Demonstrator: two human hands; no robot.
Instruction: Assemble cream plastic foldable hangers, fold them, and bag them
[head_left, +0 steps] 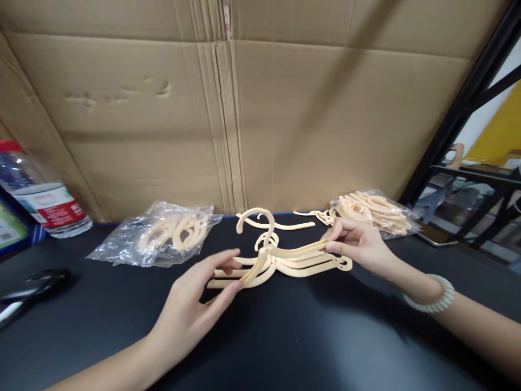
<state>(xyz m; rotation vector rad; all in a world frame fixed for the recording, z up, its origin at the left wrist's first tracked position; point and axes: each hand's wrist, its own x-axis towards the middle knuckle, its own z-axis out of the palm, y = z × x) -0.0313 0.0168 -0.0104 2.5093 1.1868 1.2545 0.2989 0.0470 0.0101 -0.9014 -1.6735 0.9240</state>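
Observation:
A cream plastic clothes hanger [299, 251] with an upright hook is held at both arms, above the middle of the dark table. My left hand [189, 298] has its thumb and fingers about the hanger's left arm. At the right arm's end, the thumb and fingertips of my right hand [360, 244] pinch it. Several like hangers [303, 271] lie below, partly hidden by the held one and my left fingers. Behind them are loose cream hanger pieces [295, 226].
A clear bag [122, 239] with cream hook pieces lies back left, another bag of cream parts [374, 212] back right. A bottle [52, 201] and a black mouse-like object [36, 285] are at left. Cardboard [142, 108] stands behind. Beyond the black frame [451, 119], another person's hand shows.

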